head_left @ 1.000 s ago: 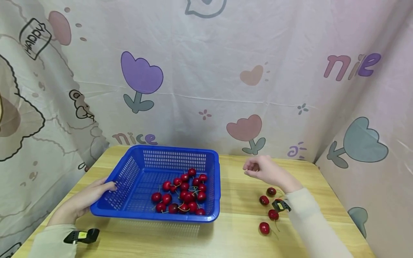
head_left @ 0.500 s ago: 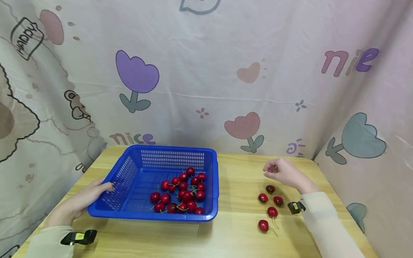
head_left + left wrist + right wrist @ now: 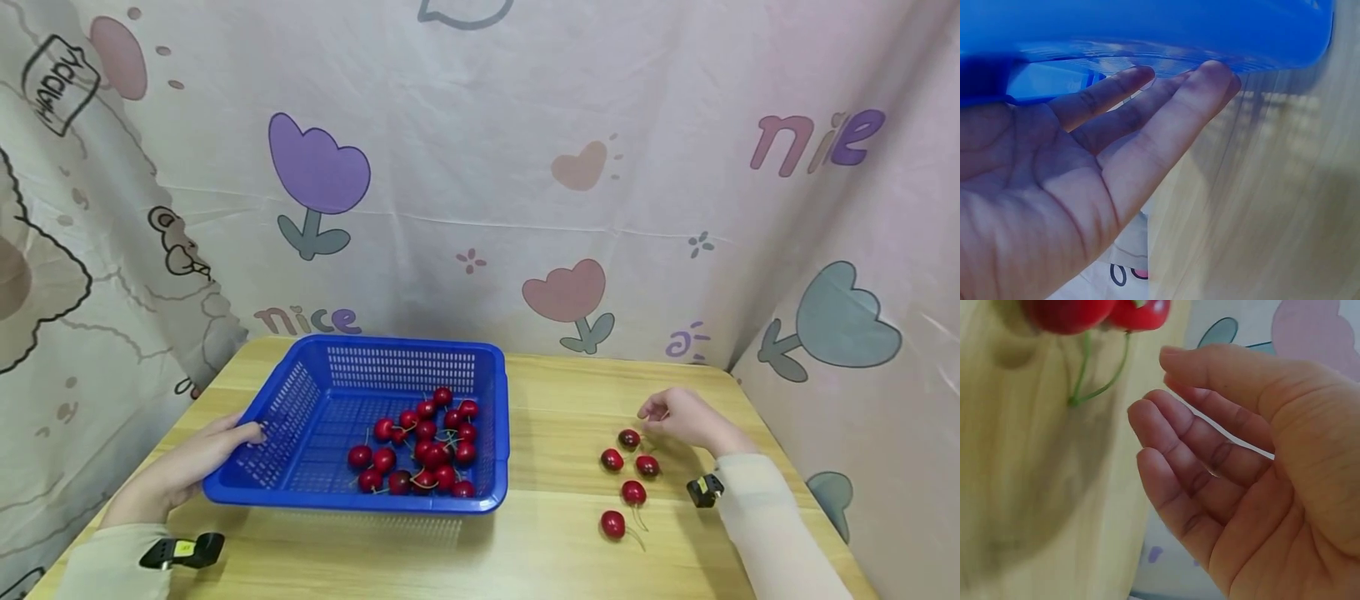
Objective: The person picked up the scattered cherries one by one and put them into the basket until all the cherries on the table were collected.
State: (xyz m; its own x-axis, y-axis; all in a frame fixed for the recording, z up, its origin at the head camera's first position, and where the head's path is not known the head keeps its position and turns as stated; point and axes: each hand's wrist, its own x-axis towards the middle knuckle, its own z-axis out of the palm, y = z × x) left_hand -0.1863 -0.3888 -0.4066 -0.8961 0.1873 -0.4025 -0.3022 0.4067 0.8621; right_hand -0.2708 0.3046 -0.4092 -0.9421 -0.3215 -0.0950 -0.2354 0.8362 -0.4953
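My left hand (image 3: pixel 198 462) holds the left side of a blue plastic basket (image 3: pixel 352 503), thumb over the rim. In the left wrist view its fingers (image 3: pixel 1147 147) reach beneath the basket, whose near side shows raised off the table. Several red cherries (image 3: pixel 437 455) with stems lie in the basket's right half. On the right, my right hand (image 3: pixel 686 417) hovers just beside a dark cherry (image 3: pixel 629 439), fingers loosely bent and nothing between them. The right wrist view shows two cherries (image 3: pixel 1072 312) with stems joined at one end, a short way from the fingertips.
A few more cherries lie on the wooden table (image 3: pixel 555 467) right of the basket, among them one cherry (image 3: pixel 612 525) nearest the front. A printed curtain (image 3: pixel 450 183) hangs behind the table and along both sides.
My right hand has moved right and down, away from the basket to the loose cherries on the table. The left hand keeps its hold on the basket.
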